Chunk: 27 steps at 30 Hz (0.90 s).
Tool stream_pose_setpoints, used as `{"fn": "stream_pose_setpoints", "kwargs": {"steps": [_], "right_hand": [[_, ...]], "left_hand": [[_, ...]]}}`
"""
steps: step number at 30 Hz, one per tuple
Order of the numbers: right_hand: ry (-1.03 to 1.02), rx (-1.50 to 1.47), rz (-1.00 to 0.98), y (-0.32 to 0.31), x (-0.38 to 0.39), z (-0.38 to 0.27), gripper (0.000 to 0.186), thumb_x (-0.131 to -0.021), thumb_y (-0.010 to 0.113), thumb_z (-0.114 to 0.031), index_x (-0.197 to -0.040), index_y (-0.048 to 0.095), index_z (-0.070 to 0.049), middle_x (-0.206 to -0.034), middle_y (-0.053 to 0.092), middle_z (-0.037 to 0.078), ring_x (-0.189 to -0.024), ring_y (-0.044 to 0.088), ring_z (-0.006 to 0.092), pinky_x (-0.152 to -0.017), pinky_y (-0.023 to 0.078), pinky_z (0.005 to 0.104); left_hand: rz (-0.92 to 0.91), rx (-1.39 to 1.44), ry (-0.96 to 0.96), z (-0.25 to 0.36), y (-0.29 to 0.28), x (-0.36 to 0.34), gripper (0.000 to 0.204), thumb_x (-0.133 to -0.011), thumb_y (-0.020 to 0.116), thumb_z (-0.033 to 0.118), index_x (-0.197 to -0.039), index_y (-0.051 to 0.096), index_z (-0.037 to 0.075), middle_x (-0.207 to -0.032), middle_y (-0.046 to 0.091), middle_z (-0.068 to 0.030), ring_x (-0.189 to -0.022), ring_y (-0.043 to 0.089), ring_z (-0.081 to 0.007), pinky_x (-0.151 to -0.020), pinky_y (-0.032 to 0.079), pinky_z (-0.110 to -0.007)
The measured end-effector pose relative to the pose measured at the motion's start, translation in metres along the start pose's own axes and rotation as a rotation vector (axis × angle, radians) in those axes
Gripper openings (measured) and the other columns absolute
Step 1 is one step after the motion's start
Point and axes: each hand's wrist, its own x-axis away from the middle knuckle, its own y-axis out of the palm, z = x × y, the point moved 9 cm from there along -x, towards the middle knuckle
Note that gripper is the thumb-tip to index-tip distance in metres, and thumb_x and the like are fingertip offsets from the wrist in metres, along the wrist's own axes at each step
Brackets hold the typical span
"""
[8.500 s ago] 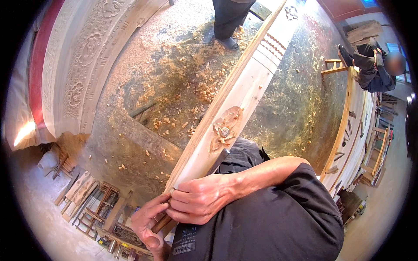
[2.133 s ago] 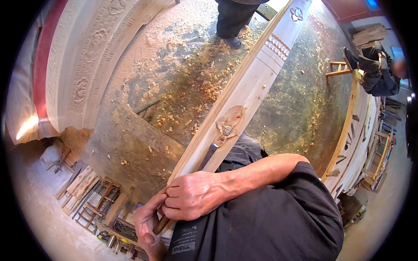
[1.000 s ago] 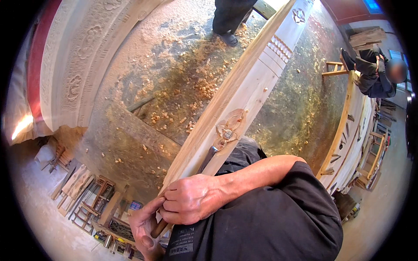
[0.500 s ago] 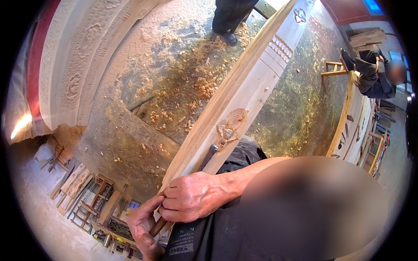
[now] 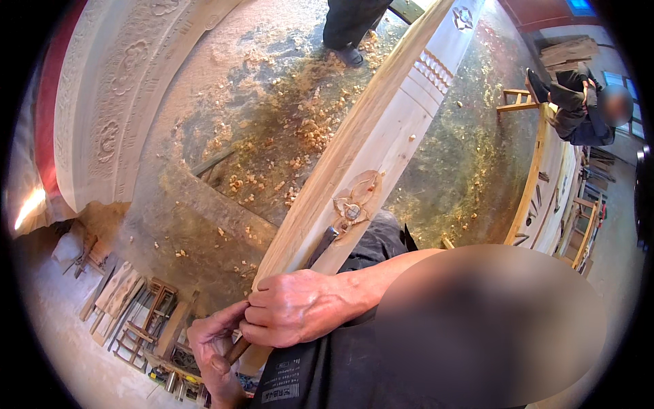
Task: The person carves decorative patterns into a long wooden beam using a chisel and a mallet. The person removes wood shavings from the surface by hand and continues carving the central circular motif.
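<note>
A long pale wooden beam [image 5: 381, 136] slants from the upper right down to my hands, with a carved flower [image 5: 352, 210] on its face. My right hand [image 5: 286, 308] is wrapped around the shaft of a carving chisel [image 5: 238, 351] and rests by the beam's near end. The chisel's metal tip [image 5: 330, 234] meets the wood just below the flower. Lower and to the left, my left hand [image 5: 216, 347] has thumb and fingers around the wooden handle's back end. Part of the shaft is hidden under my right hand.
Wood shavings [image 5: 320, 133] litter the floor. A carved panel [image 5: 112, 102] stands at the left. Someone's dark-trousered leg [image 5: 351, 27] is beyond the beam, and a seated person [image 5: 582, 109] is at the right by a bench [image 5: 535, 177] with tools. Planks and frames [image 5: 143, 317] lie lower left.
The whole view has shifted slightly. Both hands keep their hold on the chisel, whose tip stays beside the carved flower; my left hand appears a little farther left.
</note>
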Motion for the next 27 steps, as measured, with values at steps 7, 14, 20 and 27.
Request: {"fn": "stream_pose_setpoints", "kwargs": {"steps": [7, 14, 20, 27], "right_hand": [[0.091, -0.035, -0.053, 0.003, -0.004, 0.009, 0.02, -0.084, 0.069, -0.023, -0.087, 0.058, -0.007, -0.079, 0.058, 0.004, -0.076, 0.065, 0.0228, -0.064, 0.052, 0.0362], [0.079, -0.019, -0.021, 0.001, -0.008, 0.009, 0.02, -0.083, 0.07, -0.022, -0.085, 0.056, -0.008, -0.079, 0.058, 0.005, -0.076, 0.065, 0.0229, -0.063, 0.052, 0.0373], [0.113, -0.017, -0.011, 0.004, -0.004, 0.01, 0.021, -0.082, 0.071, -0.022, -0.085, 0.056, -0.008, -0.078, 0.057, 0.005, -0.074, 0.064, 0.0233, -0.063, 0.052, 0.0373], [0.113, -0.003, -0.025, 0.001, -0.008, 0.014, 0.02, -0.083, 0.07, -0.023, -0.084, 0.056, -0.008, -0.077, 0.058, 0.004, -0.075, 0.065, 0.0226, -0.063, 0.053, 0.0369]], "left_hand": [[-0.166, 0.025, 0.088, -0.004, -0.001, -0.015, 0.114, -0.091, 0.059, 0.085, -0.128, 0.064, -0.022, -0.117, 0.074, -0.0294, -0.106, 0.075, -0.0302, -0.099, 0.058, -0.042], [-0.058, 0.263, 0.237, -0.003, -0.029, -0.004, 0.13, -0.084, 0.048, 0.098, -0.131, 0.061, -0.023, -0.122, 0.071, -0.0365, -0.113, 0.074, -0.0406, -0.104, 0.057, -0.047], [-0.127, 0.192, 0.326, -0.007, -0.018, -0.007, 0.133, -0.085, 0.041, 0.099, -0.137, 0.057, -0.022, -0.128, 0.067, -0.0419, -0.12, 0.071, -0.046, -0.108, 0.056, -0.05], [-0.081, 0.178, 0.362, 0.001, -0.016, -0.014, 0.136, -0.079, 0.042, 0.105, -0.125, 0.064, -0.021, -0.125, 0.07, -0.0393, -0.112, 0.075, -0.0436, -0.103, 0.059, -0.05]]}}
